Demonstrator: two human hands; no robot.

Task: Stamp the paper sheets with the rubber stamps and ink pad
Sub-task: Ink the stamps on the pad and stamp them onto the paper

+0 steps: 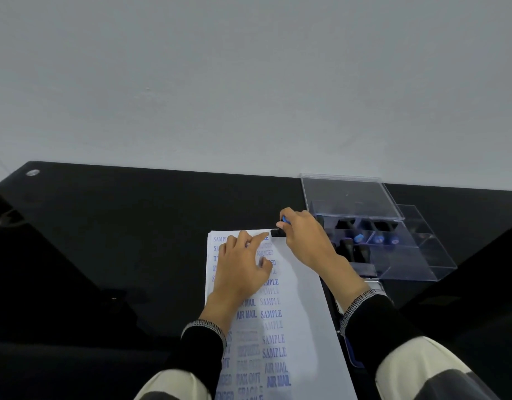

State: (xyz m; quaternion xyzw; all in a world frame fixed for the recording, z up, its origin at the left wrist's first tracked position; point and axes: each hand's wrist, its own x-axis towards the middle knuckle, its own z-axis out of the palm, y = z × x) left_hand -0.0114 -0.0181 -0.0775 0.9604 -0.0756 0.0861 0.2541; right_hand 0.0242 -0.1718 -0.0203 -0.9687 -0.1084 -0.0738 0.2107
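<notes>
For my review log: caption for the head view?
Right hand presses stamp onto paper; left hand steadies it.

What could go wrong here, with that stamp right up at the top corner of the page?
The stamp in the right hand sits at the top edge of the paper sheets, so part of the print may land on the black table. The left hand rests on blue prints, which could smear if wet. The right forearm lies close beside the clear stamp box and might nudge it.
</notes>
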